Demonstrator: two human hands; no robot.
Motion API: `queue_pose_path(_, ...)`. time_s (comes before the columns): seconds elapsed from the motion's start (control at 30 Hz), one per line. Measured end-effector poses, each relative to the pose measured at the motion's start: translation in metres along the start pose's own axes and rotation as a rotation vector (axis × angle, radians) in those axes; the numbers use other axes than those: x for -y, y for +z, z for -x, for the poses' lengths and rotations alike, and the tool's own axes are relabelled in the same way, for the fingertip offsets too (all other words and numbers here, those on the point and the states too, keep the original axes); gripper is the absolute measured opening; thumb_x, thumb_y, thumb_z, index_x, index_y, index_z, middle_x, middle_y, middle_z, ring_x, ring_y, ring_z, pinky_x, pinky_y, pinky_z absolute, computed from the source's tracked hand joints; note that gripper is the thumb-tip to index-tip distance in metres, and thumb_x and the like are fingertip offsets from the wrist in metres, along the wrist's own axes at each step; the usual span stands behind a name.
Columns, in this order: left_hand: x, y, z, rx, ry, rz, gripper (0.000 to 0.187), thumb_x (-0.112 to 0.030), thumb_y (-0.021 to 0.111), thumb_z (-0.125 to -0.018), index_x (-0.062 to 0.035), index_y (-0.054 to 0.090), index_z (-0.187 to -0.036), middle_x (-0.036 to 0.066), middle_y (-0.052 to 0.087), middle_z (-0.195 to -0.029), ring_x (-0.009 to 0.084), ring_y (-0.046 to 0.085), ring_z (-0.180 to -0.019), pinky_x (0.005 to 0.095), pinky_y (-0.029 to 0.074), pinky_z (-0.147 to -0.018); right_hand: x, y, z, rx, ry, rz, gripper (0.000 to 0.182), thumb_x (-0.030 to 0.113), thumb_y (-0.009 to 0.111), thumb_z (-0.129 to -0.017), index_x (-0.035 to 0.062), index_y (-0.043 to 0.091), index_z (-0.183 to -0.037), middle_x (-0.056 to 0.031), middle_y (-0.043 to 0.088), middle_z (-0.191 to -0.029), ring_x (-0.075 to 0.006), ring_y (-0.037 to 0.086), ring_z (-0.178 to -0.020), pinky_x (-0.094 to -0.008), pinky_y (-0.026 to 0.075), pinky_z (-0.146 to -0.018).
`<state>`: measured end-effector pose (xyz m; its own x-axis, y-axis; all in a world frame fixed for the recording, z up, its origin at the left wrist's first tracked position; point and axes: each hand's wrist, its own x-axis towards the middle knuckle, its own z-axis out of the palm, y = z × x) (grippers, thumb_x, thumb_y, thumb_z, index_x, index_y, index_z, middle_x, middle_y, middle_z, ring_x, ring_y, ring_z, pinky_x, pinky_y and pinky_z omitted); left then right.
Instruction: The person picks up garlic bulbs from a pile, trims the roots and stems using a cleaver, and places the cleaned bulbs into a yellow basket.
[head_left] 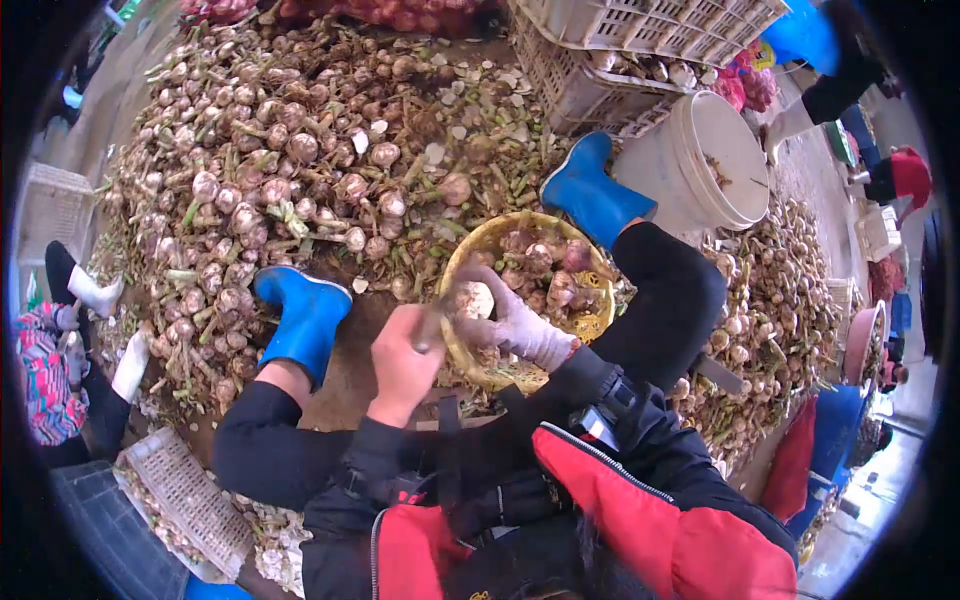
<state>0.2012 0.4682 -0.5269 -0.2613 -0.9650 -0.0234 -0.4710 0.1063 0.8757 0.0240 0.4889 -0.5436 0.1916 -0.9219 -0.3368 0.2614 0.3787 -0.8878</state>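
Observation:
My left hand (402, 365), bare, is closed around a short blurred blade-like tool (430, 326), probably a knife. Beside it, my right hand (515, 322) in a pale glove grips a garlic bulb (473, 300) whose white side faces up. Both hands are close together over the left rim of a yellow basket (455, 352), which contains several garlic bulbs (560, 290). A large heap of garlic with stems (270, 190) spreads in front of me, with trimmed bits scattered around it.
My blue boots (305, 320) flank the basket. A white bucket (690, 160) and stacked crates (600, 90) stand at front right. More garlic (770, 320) is piled right. A crate (190, 500) lies lower left. Other people sit at left (60, 370) and far right (905, 180).

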Motion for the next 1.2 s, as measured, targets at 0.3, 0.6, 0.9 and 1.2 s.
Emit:
queue_pose_path(0.3, -0.013, 0.002, 0.016, 0.156, 0.252, -0.242, 0.025, -0.002, 0.06, -0.054, -0.0035, 0.047, -0.076, 0.012, 0.053, -0.079, 0.0356, 0.055, -0.078, 0.0421, 0.043, -0.06, -0.004, -0.01, 0.017, -0.019, -0.476, 0.694, 0.056, 0.015, 0.075, -0.064, 0.0034, 0.045, -0.11, -0.0103, 0.056, -0.091, -0.0204, 0.056, -0.082, -0.0325, 0.046, -0.074)
queue_pose_path(0.6, 0.018, 0.005, 0.014, 0.054, -0.072, -0.126, 0.013, -0.002, 0.061, -0.063, -0.0031, 0.051, -0.073, 0.016, 0.053, -0.073, 0.0378, 0.054, -0.074, 0.0434, 0.042, -0.06, 0.027, 0.002, 0.019, -0.088, -0.063, 0.514, 0.048, 0.018, 0.074, -0.064, 0.0005, 0.049, -0.1, -0.0183, 0.059, -0.087, -0.024, 0.059, -0.083, -0.0368, 0.046, -0.071)
queue_pose_path(0.9, 0.058, 0.017, 0.015, 0.125, -0.084, -0.238, 0.013, -0.003, 0.059, -0.067, -0.0035, 0.052, -0.077, 0.014, 0.057, -0.078, 0.0341, 0.058, -0.076, 0.042, 0.045, -0.061, 0.005, 0.004, 0.022, -0.143, -0.057, 0.337, 0.048, 0.017, 0.074, -0.067, 0.0003, 0.047, -0.103, -0.0133, 0.058, -0.095, -0.0171, 0.056, -0.091, -0.0315, 0.046, -0.077)
queue_pose_path(1.2, 0.016, 0.018, 0.011, 0.197, -0.378, 0.482, 0.021, 0.002, 0.056, -0.07, -0.0005, 0.057, -0.091, 0.007, 0.06, -0.081, 0.0195, 0.059, -0.074, 0.0273, 0.045, -0.07, -0.023, 0.003, 0.006, -0.145, 0.434, -0.259, 0.055, 0.038, 0.064, -0.081, 0.0008, 0.051, -0.12, -0.0115, 0.058, -0.108, -0.0141, 0.054, -0.095, -0.0271, 0.044, -0.081)
